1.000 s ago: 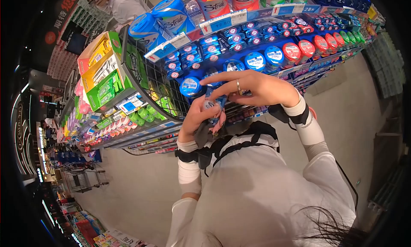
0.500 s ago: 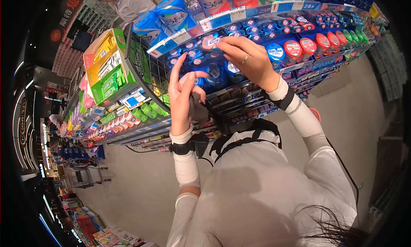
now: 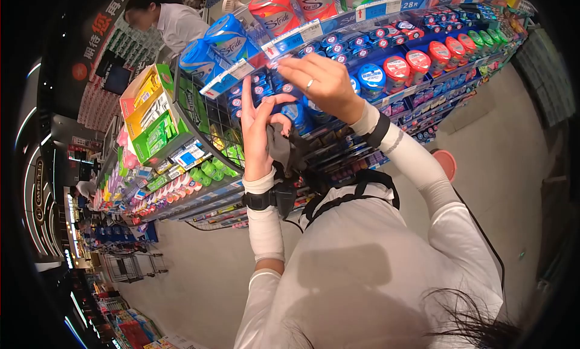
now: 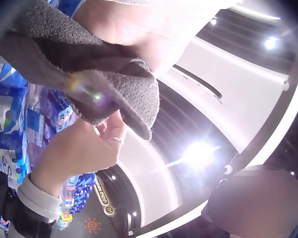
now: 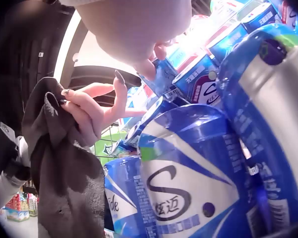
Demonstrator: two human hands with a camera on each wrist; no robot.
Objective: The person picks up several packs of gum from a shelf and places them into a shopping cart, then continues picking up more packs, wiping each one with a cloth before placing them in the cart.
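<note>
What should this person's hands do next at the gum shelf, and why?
Probably nudge the right hand forward to seat the small pack squarely in the row of blue packs: its fingertips are right at that row, while the left hand hovers beside, gripping a grey cloth.

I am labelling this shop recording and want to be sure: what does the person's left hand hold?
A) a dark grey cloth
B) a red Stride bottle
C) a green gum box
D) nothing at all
A: the left hand grips a dark grey cloth, with its lower fingers curled round the fabric, as the right wrist view also shows.
</note>
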